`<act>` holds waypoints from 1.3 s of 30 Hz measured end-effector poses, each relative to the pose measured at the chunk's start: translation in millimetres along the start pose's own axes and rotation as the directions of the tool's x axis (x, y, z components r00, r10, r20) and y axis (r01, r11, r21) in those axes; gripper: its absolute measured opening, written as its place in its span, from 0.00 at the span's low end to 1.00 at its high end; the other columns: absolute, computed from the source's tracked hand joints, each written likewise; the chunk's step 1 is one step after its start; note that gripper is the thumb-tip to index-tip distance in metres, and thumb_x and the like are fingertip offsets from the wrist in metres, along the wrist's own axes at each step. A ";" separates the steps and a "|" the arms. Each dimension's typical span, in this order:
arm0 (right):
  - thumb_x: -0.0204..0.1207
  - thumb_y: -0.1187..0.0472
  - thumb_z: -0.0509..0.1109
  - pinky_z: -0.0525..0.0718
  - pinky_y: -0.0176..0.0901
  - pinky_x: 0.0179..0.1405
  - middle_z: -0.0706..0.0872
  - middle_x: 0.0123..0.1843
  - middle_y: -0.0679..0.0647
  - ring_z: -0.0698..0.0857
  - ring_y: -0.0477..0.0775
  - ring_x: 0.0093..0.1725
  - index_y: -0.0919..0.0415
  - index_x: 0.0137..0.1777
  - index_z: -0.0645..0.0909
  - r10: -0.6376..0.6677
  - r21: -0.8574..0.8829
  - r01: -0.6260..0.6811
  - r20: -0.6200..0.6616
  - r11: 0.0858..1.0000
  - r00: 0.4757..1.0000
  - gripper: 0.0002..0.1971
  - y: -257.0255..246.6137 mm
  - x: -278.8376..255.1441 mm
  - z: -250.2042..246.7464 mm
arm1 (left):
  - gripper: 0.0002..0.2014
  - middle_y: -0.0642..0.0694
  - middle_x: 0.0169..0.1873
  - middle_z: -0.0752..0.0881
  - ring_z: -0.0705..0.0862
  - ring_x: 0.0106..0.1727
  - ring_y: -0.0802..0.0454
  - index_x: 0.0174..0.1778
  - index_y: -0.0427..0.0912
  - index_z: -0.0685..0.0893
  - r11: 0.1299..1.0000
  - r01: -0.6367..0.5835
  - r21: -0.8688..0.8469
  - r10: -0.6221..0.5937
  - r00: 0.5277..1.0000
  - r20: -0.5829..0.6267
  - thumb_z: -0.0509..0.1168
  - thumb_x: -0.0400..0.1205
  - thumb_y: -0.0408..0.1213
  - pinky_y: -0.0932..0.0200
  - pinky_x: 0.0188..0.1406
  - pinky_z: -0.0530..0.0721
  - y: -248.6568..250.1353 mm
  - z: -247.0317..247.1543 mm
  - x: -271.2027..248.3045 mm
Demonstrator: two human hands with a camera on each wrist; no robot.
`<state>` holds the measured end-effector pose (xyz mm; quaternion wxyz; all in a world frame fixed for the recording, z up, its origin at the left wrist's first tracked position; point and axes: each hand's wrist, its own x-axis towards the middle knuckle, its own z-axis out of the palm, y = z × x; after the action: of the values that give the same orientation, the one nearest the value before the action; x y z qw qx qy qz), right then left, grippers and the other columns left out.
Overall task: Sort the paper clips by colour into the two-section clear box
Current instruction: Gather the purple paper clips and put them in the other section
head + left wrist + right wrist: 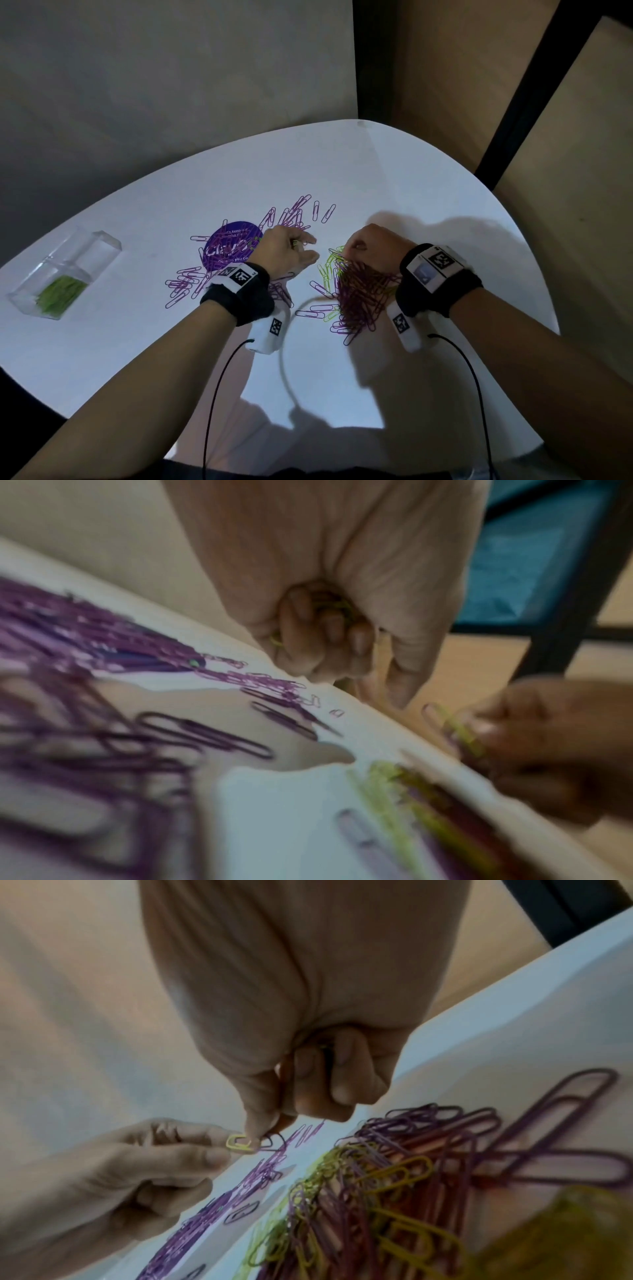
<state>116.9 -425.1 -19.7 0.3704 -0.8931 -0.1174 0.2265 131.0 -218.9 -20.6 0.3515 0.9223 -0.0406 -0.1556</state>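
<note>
While green clips already fill the near section of the clear box (65, 270), I see its far section bare; right of it, my left hand (286, 251) cups greens, my right hand (368, 245) pinches from the mixed pile (356, 294).

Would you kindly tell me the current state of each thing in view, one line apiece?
Two-section clear plastic box: open; near section holds green clips, far section looks empty.
Purple paper clips: loose on the white table, unsorted.
Green paper clips: some lie beside the purple heap.
Left hand: holds green clips in curled fingers.
Right hand: pinches a clip.
</note>
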 end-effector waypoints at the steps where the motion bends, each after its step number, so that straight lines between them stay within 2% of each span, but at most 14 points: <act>1: 0.79 0.64 0.67 0.80 0.38 0.55 0.91 0.50 0.59 0.85 0.49 0.49 0.66 0.51 0.88 -0.020 0.030 0.019 0.011 0.999 1.000 0.09 -0.7 0.8 -0.5 | 0.08 0.46 0.38 0.89 0.82 0.32 0.66 0.48 0.42 0.90 0.996 -0.012 -0.088 0.015 0.999 0.037 0.74 0.74 0.39 0.70 0.38 0.79 4.8 -0.6 -1.9; 3: 0.80 0.66 0.66 0.76 0.23 0.44 0.89 0.48 0.56 0.82 0.46 0.47 0.69 0.53 0.87 -0.049 0.065 0.048 0.022 0.997 0.999 0.10 -2.3 0.6 -1.4 | 0.10 0.44 0.44 0.91 0.77 0.23 0.67 0.51 0.38 0.90 0.972 -0.001 -0.234 0.033 0.990 0.135 0.71 0.78 0.37 0.72 0.28 0.75 16.8 -0.2 -9.1; 5: 0.81 0.65 0.64 0.71 0.17 0.36 0.84 0.44 0.52 0.79 0.45 0.45 0.70 0.55 0.86 -0.059 0.076 0.056 0.034 0.996 0.998 0.11 -4.1 -0.1 -2.5 | 0.09 0.44 0.37 0.91 0.65 0.16 0.61 0.48 0.36 0.90 0.964 0.011 -0.266 0.034 0.986 0.161 0.70 0.79 0.37 0.70 0.18 0.66 22.0 1.4 -11.4; 9: 0.80 0.62 0.66 0.78 0.32 0.47 0.88 0.46 0.56 0.82 0.49 0.46 0.66 0.53 0.87 -0.064 0.113 0.063 0.009 0.992 0.998 0.10 -2.0 2.9 -0.2 | 0.10 0.48 0.15 0.75 0.61 0.13 0.59 0.48 0.33 0.89 0.959 0.040 -0.280 0.000 0.990 0.140 0.69 0.80 0.38 0.71 0.15 0.61 20.2 5.8 -8.8; 12: 0.74 0.52 0.73 0.79 0.37 0.48 0.87 0.39 0.46 0.83 0.44 0.42 0.55 0.44 0.88 -0.051 0.088 0.059 -0.090 0.994 0.995 0.08 -0.1 2.9 3.1 | 0.10 0.52 0.11 0.67 0.60 0.13 0.58 0.47 0.33 0.89 0.949 0.067 -0.309 -0.032 0.993 0.117 0.70 0.79 0.38 0.71 0.15 0.59 21.5 8.2 -10.5; 16: 0.72 0.53 0.75 0.83 0.41 0.52 0.92 0.43 0.53 0.87 0.48 0.47 0.56 0.43 0.90 -0.060 0.114 0.074 -0.117 0.991 0.991 0.08 -0.1 4.1 2.5 | 0.12 0.45 0.15 0.66 0.58 0.14 0.56 0.45 0.31 0.89 0.932 0.095 -0.351 -0.057 0.992 0.116 0.71 0.77 0.39 0.69 0.17 0.57 20.1 8.9 -11.0; 19: 0.73 0.59 0.75 0.84 0.47 0.56 0.92 0.44 0.57 0.89 0.53 0.49 0.60 0.43 0.91 -0.059 0.178 0.083 -0.137 0.980 0.989 0.06 2.8 6.4 -2.0 | 0.12 0.40 0.22 0.80 0.66 0.14 0.59 0.45 0.27 0.88 0.926 0.083 -0.369 -0.043 0.992 0.115 0.71 0.77 0.35 0.69 0.16 0.63 23.8 0.2 -14.6; 22: 0.77 0.64 0.69 0.82 0.33 0.40 0.88 0.37 0.52 0.86 0.46 0.36 0.59 0.37 0.86 0.010 0.262 0.022 -0.117 0.965 0.993 0.08 5.1 3.4 -10.8 | 0.08 0.41 0.42 0.92 0.86 0.33 0.61 0.42 0.32 0.90 0.979 0.032 -0.200 -0.012 0.995 0.103 0.72 0.77 0.34 0.69 0.31 0.81 16.9 -9.3 -8.2; 25: 0.76 0.68 0.59 0.63 0.30 0.13 0.68 0.26 0.52 0.65 0.45 0.16 0.58 0.26 0.69 0.172 0.568 -0.128 -0.025 0.813 0.985 0.16 3.8 -1.1 -15.1 | 0.06 0.42 0.40 0.91 0.88 0.47 0.48 0.32 0.41 0.87 0.998 0.067 0.018 -0.068 0.997 0.037 0.71 0.75 0.34 0.54 0.51 0.86 5.2 -14.4 0.6; 29: 0.73 0.64 0.54 0.54 0.28 0.17 0.63 0.25 0.53 0.59 0.44 0.16 0.59 0.28 0.66 0.150 0.802 -0.115 0.032 0.587 0.988 0.11 6.5 -4.4 -16.0 | 0.03 0.43 0.36 0.86 0.85 0.41 0.43 0.43 0.43 0.84 0.960 0.040 0.278 0.000 0.990 -0.140 0.67 0.76 0.37 0.56 0.42 0.83 4.1 -13.8 1.0; 31: 0.76 0.60 0.55 0.52 0.31 0.20 0.65 0.22 0.51 0.58 0.44 0.16 0.58 0.28 0.67 0.139 0.839 -0.115 0.047 0.532 0.989 0.14 7.4 -4.3 -14.4 | 0.09 0.47 0.35 0.87 0.85 0.41 0.44 0.50 0.48 0.86 0.936 -0.072 0.345 0.115 0.988 -0.105 0.64 0.77 0.39 0.56 0.41 0.84 4.7 -8.6 -4.2; 35: 0.82 0.56 0.61 0.53 0.31 0.18 0.64 0.22 0.51 0.59 0.44 0.16 0.56 0.25 0.68 0.149 0.723 -0.101 -0.003 0.683 0.989 0.21 11.2 1.1 -6.6 | 0.12 0.44 0.45 0.90 0.86 0.51 0.44 0.57 0.51 0.87 0.837 -0.239 0.493 0.212 0.971 0.110 0.65 0.80 0.40 0.54 0.46 0.83 8.2 4.7 -14.0; 37: 0.82 0.61 0.62 0.63 0.34 0.18 0.70 0.22 0.51 0.67 0.42 0.15 0.59 0.29 0.77 0.096 0.575 -0.055 -0.042 0.816 0.994 0.18 10.4 1.9 -2.4 | 0.14 0.41 0.39 0.90 0.85 0.52 0.42 0.62 0.49 0.85 0.839 -0.242 0.487 0.194 0.970 0.148 0.66 0.80 0.41 0.56 0.48 0.80 10.4 6.7 -14.4; 39: 0.81 0.67 0.60 0.80 0.32 0.36 0.86 0.30 0.46 0.83 0.37 0.30 0.59 0.42 0.86 0.035 0.330 -0.019 -0.045 0.944 0.998 0.13 5.4 2.2 2.0 | 0.18 0.41 0.31 0.87 0.86 0.50 0.41 0.66 0.47 0.82 0.855 -0.237 0.461 0.165 0.968 0.191 0.67 0.80 0.43 0.56 0.49 0.80 12.7 8.8 -15.2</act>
<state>118.1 -426.9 -25.5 0.5142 -0.8255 -0.0564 0.2257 114.2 -231.2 -14.5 0.1221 0.9574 -0.1994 -0.1693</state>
